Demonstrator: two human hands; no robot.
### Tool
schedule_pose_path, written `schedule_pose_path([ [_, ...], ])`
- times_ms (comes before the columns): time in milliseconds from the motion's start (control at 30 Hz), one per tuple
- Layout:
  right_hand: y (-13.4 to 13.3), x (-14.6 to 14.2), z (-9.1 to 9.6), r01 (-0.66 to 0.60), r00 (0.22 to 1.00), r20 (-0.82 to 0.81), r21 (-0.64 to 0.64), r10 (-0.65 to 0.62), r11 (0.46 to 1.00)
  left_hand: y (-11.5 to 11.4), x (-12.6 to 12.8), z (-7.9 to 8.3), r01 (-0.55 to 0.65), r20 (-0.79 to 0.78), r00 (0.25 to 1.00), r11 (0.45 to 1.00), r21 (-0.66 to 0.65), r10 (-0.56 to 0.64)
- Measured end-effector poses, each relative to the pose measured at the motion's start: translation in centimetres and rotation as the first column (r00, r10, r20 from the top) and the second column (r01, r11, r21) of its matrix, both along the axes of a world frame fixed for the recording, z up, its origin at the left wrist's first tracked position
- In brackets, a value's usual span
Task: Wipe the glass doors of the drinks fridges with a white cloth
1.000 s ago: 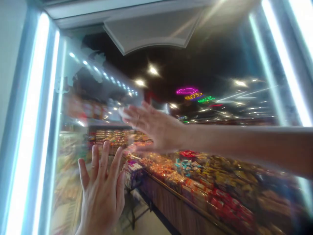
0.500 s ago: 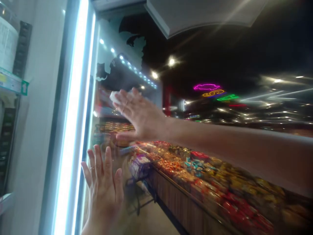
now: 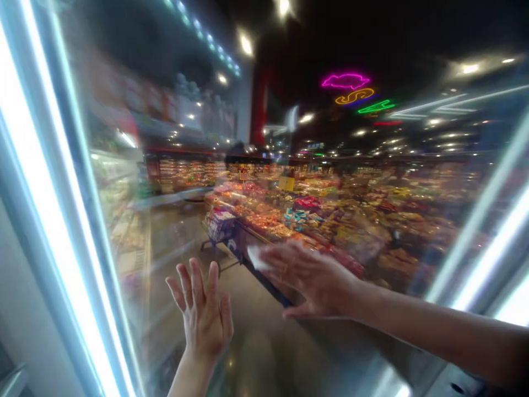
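Note:
My left hand [image 3: 205, 311] lies with its palm on a glass door pane [image 3: 173, 237], fingers spread and nothing in it. To its right, my right hand [image 3: 308, 278] reaches in from the right edge, blurred by motion. Under its outstretched fingers is a white cloth or tissue [image 3: 257, 258], pressed flat on the pane. Only a corner of it shows past the fingertips; the rest is hidden under the hand.
Bright light tubes [image 3: 49, 193] run along the left, with more light strips [image 3: 487, 264] at the right. Through the glass appear a shopping cart [image 3: 221, 226], a long bin of colourful packaged goods [image 3: 314, 215] and neon signs [image 3: 346, 81].
My right hand has swept down and to the right with the white cloth. The view has turned, so the left light tubes tilt and my left hand sits farther right, still spread.

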State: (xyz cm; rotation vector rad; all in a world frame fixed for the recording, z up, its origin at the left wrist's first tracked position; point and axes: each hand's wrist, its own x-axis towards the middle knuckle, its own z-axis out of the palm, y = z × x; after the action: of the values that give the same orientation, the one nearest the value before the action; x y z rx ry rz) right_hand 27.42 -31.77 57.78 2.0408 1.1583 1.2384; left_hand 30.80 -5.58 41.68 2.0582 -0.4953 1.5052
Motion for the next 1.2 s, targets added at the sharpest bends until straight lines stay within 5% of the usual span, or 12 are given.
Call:
schedule_pose_path([
  [67, -4.7, -2.3, -3.2, -0.005, 0.998, -0.067, -0.076, 0.0, 0.997, -2.7, -1.6, -1.2, 0.007, -0.019, 1.0, 0.999, 0.048, -0.007],
  [233, -15.6, -6.7, -3.3, 0.148, 0.984, 0.033, 0.399, -0.175, 0.905, -10.0, -4.9, -3.5, -0.015, -0.066, 0.998, 0.993, 0.119, 0.023],
  [433, -18.2, -6.6, -9.9, 0.004, 0.989, -0.148, 0.043, 0.002, 0.999, -16.0, -6.1, -6.9, -0.076, 0.063, 0.996, 0.961, 0.268, 0.061],
  [567, -16.9, -6.2, -12.5, 0.171, 0.985, -0.026, 0.294, -0.171, 0.941, -15.0, -6.5, -8.4, -0.068, 0.057, 0.997, 0.954, 0.291, 0.054],
  [700, -15.0, -6.0, -14.7, 0.013, 0.998, -0.061, -0.03, -0.014, 0.999, -12.0, -6.3, -8.4, -0.085, 0.089, 0.994, 0.938, 0.336, 0.058],
  [767, -13.9, -5.8, -12.4, -0.015, 0.997, -0.079, -0.042, 0.012, 0.999, -10.4, -6.1, -7.7, -0.102, 0.094, 0.993, 0.919, 0.38, 0.071],
  [867, -11.6, -5.5, -6.3, 0.056, 0.997, 0.037, 0.243, -0.067, 0.968, -8.1, -5.8, -5.9, -0.121, 0.079, 0.992, 0.909, 0.399, 0.098],
  [933, -10.0, -5.1, -5.1, 0.09, 0.987, 0.091, 0.349, -0.13, 0.933, -6.8, -5.6, -4.7, -0.128, 0.051, 0.992, 0.917, 0.377, 0.118],
  [967, -9.3, -4.8, -6.3, 0.084, 0.991, 0.08, 0.285, -0.111, 0.955, -6.2, -5.4, -4.4, -0.132, 0.036, 0.991, 0.923, 0.361, 0.128],
  [1033, -8.7, -4.3, -12.0, 0.03, 1.0, 0.002, 0.039, -0.03, 0.999, -5.2, -5.0, -4.7, -0.14, 0.031, 0.99, 0.93, 0.339, 0.137],
  [1133, -9.4, -3.6, -20.5, -0.145, 0.985, -0.133, -0.299, 0.109, 0.943, -4.4, -4.5, -7.2, -0.143, 0.04, 0.99, 0.934, 0.328, 0.137],
  [1200, -9.7, -2.8, -20.6, -0.161, 0.983, -0.135, -0.333, 0.122, 0.929, -4.3, -4.3, -9.4, -0.127, 0.033, 0.992, 0.933, 0.338, 0.123],
])
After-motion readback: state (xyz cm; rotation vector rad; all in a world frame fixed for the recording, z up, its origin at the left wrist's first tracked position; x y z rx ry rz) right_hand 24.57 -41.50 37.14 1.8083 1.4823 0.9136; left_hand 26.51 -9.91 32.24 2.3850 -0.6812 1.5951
